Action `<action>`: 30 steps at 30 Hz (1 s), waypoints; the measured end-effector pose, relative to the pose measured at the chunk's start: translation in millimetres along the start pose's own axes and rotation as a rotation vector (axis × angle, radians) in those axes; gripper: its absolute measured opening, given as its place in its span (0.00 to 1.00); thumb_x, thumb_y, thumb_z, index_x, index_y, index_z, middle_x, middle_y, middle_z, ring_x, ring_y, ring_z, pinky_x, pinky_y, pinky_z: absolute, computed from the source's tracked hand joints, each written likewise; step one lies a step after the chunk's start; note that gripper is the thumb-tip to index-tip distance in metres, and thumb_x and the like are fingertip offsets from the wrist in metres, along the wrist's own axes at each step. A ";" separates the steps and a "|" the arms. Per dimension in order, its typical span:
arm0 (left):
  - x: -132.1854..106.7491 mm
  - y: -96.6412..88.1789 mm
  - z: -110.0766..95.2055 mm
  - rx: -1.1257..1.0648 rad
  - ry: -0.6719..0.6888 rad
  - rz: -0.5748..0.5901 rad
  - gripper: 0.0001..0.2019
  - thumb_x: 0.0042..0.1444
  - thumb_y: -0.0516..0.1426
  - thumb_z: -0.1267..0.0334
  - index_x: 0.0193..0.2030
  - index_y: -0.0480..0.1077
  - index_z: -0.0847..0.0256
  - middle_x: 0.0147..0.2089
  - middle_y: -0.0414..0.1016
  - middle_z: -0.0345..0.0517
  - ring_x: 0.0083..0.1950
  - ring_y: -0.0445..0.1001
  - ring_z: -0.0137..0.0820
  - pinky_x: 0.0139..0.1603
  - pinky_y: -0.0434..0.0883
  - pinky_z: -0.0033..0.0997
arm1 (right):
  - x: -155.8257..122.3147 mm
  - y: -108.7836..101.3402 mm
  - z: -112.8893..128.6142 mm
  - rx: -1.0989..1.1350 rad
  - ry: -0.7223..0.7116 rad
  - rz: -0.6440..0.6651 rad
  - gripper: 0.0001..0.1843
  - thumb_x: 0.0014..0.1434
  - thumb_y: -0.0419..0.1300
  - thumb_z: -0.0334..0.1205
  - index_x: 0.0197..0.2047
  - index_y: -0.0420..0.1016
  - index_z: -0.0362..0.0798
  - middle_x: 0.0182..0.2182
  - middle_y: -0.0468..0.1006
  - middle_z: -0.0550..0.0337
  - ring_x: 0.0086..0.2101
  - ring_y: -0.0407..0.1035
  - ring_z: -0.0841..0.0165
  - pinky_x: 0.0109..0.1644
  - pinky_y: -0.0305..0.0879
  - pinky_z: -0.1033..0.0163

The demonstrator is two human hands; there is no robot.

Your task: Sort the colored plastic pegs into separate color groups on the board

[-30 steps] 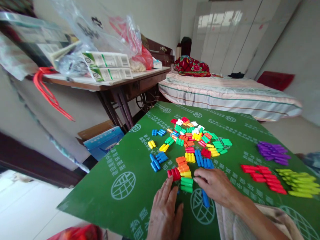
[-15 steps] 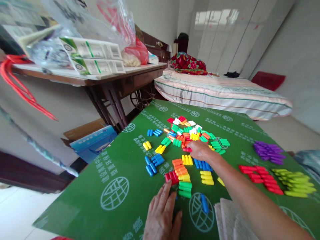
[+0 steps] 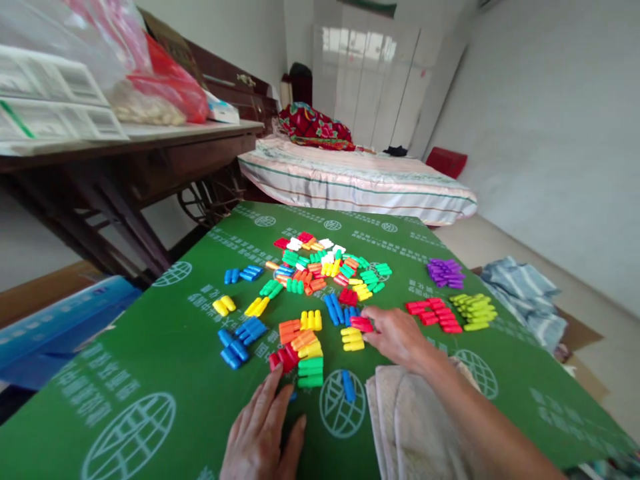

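My right hand (image 3: 397,339) pinches a small red plastic piece (image 3: 361,324) with rounded ends, just beside the yellow pieces (image 3: 353,339) and close to a set of blue pieces (image 3: 340,311). My left hand (image 3: 263,430) lies on the green board with fingers stretched out, its fingertips at or touching a red group (image 3: 283,359). That group adjoins orange (image 3: 296,332) and green pieces (image 3: 311,372). A single blue piece (image 3: 349,385) lies between the two hands. Beyond them is a loose pile of mixed green, orange, white and yellow pieces (image 3: 320,263).
Sorted red (image 3: 434,315), lime (image 3: 473,311) and purple pieces (image 3: 445,273) sit on the right of the green board (image 3: 200,413). A folded grey cloth (image 3: 405,420) lies under my right forearm. A sewing-machine table (image 3: 200,143) stands at left, a bed (image 3: 360,180) behind.
My right hand has drawn back from the mixed pile toward me with the red piece in it. My left hand stays by the red group. The camera view has swung to the right.
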State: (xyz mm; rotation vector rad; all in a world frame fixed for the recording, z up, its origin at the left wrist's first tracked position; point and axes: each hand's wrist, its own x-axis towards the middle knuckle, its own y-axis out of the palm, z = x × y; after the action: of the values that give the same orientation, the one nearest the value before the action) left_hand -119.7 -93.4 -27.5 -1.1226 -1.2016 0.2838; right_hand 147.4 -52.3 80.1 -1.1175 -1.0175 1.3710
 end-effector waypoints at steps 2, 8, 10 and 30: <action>0.1 1.8 1.2 0.006 -0.003 0.006 0.18 0.56 0.52 0.55 0.51 0.67 0.60 0.61 0.67 0.53 0.54 0.72 0.40 0.48 0.72 0.37 | -19.0 2.1 -25.8 0.003 0.098 0.003 0.14 0.56 0.57 0.42 0.46 0.73 0.55 0.28 0.78 0.64 0.29 0.70 0.70 0.28 0.48 0.68; 3.0 4.3 2.5 0.011 -0.014 0.018 0.17 0.56 0.51 0.53 0.49 0.69 0.59 0.60 0.68 0.51 0.54 0.72 0.40 0.48 0.72 0.38 | -53.3 5.7 -87.0 -0.071 0.416 0.035 0.11 0.55 0.58 0.45 0.40 0.74 0.52 0.31 0.79 0.59 0.31 0.72 0.68 0.28 0.50 0.67; 4.3 3.0 1.6 0.009 -0.019 0.019 0.17 0.57 0.51 0.53 0.48 0.70 0.59 0.60 0.68 0.51 0.54 0.72 0.40 0.48 0.72 0.38 | -57.9 6.7 -96.5 -0.107 0.494 0.049 0.11 0.55 0.57 0.47 0.38 0.74 0.50 0.32 0.79 0.56 0.34 0.73 0.65 0.29 0.51 0.66; 5.4 1.2 -2.0 -0.045 -0.072 0.041 0.19 0.58 0.50 0.51 0.48 0.70 0.60 0.59 0.68 0.53 0.55 0.71 0.41 0.51 0.72 0.41 | -60.2 22.9 -111.3 -0.078 0.529 0.068 0.14 0.58 0.55 0.51 0.39 0.74 0.52 0.34 0.80 0.57 0.37 0.73 0.66 0.30 0.53 0.67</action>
State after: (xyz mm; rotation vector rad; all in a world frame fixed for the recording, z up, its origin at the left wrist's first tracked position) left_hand -115.4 -90.1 -25.1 -1.1861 -1.2546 0.3325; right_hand 252.8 -114.6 40.6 -1.4831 -0.6533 1.0087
